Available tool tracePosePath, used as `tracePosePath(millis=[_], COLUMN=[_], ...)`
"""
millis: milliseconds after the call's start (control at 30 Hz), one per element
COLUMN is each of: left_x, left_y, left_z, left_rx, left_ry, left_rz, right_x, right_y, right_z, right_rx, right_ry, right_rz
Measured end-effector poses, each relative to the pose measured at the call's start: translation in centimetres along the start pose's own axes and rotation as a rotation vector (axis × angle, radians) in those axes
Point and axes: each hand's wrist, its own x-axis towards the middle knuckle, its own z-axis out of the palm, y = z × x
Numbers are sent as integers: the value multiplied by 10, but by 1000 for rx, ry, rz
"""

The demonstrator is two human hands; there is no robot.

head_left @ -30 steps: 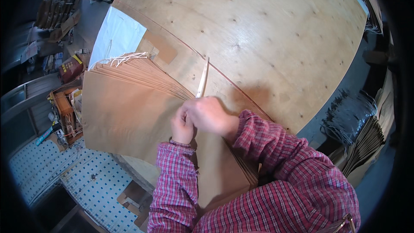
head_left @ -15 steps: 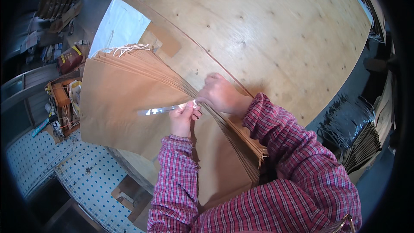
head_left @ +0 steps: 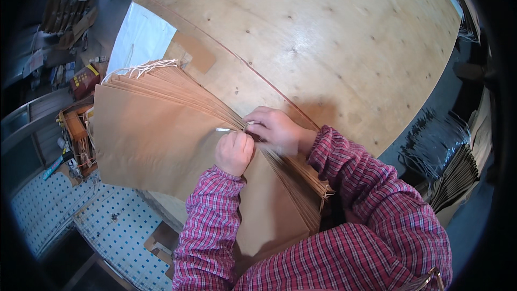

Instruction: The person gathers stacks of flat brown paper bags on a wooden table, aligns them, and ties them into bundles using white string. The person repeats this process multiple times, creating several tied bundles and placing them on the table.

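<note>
A bundle of brown kraft paper bags (head_left: 151, 134) lies in front of me, gathered narrow at its middle and fanned out toward both ends. White cord handles (head_left: 141, 68) stick out at its far left end. At the narrow waist my left hand (head_left: 233, 153) is closed, knuckles up, around a clear shiny plastic strip (head_left: 222, 129); a short end shows above the fingers. My right hand (head_left: 277, 130), slightly blurred, pinches at the same waist from the right, thumb and forefinger together. Whatever lies between its fingertips is mostly hidden, perhaps the strip's other part.
The bundle rests on a large plywood table (head_left: 323, 32) with a thin reddish line across it. A white sheet (head_left: 141, 37) and a cardboard piece (head_left: 196, 54) lie beyond the bags. More stacked bags (head_left: 458, 180) stand at the right, and a wooden box of tools (head_left: 78, 129) at the left.
The long strip end lying over the bags has shortened to a small piece by my left hand. My left hand has turned knuckles up; my right has come closer to it.
</note>
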Motion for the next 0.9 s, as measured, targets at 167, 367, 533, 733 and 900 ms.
tracePosePath(millis=[167, 367, 533, 733, 900], left_x=[-7, -6, -6, -35, -58], left_y=[-10, -1, 10, 2, 1], left_z=[-4, -8, -18, -29, -11], left_rx=[185, -259, -1903, -1401, -1477], left_ry=[246, 279, 353, 57, 112], left_rz=[63, -310, -1315, -1196, -1357], right_x=[13, 3, -2, 44, 34], right_y=[-7, -4, -23, 1, 22], right_z=[12, 31, 25, -1, 4], right_rx=[-8, 813, 1141, -425, -535], right_ry=[-96, 94, 63, -234, -237], right_rz=[-10, 764, 608, -385, -256])
